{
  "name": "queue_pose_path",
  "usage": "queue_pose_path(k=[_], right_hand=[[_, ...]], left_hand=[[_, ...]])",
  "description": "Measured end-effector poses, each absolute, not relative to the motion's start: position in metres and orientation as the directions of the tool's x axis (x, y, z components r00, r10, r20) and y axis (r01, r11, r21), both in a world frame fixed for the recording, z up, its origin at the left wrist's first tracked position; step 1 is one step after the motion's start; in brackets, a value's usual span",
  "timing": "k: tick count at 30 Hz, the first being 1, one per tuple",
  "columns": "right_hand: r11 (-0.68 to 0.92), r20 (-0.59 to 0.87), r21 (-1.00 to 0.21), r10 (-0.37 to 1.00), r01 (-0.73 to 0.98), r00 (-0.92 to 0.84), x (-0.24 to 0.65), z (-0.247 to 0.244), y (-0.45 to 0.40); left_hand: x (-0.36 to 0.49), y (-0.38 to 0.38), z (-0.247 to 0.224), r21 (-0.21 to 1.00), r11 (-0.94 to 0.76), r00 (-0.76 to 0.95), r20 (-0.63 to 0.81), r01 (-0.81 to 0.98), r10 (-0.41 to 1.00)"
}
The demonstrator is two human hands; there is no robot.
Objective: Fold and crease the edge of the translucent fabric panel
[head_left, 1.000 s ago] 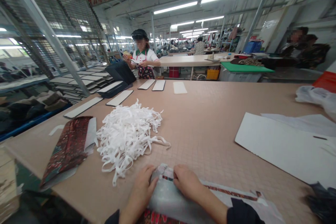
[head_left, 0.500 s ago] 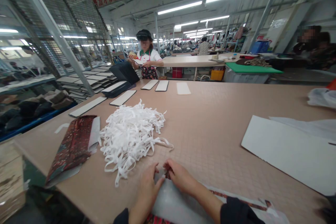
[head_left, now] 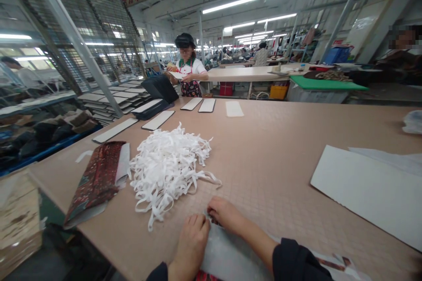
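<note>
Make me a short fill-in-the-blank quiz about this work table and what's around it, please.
The tangled strips on the table are ____. The person's right hand comes out of a dark ____. The co-worker across the table wears a patterned ____ over a white top. The flat board in the background is ____.

Missing words: white; sleeve; apron; green.

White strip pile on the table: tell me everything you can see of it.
The pile of white strips is a loose, tangled heap of flat, narrow, matte strips that look like fabric or elastic tape. It lies on the tan gridded table, with the patterned packet just to its left. Ends trail out to the right and down toward the near edge. The right hand is close by but not touching it.
</note>
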State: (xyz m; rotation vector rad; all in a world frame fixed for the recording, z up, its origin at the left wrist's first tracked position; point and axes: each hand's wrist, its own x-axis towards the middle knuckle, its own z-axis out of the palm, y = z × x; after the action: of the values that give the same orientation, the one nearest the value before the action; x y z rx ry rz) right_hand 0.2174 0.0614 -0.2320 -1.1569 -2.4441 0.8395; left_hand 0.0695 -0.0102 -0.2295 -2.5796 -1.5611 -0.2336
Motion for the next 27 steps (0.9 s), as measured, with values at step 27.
queue_pose_path(k=[27], right_hand=[[0.505,0.113,-0.646,0.804,0.572,-0.583,0.227,-0.232,0.044]], left_hand=[[0.068,-0.008,-0.235,-0.060,-0.473,0.475,0.183,0.879,0.861]])
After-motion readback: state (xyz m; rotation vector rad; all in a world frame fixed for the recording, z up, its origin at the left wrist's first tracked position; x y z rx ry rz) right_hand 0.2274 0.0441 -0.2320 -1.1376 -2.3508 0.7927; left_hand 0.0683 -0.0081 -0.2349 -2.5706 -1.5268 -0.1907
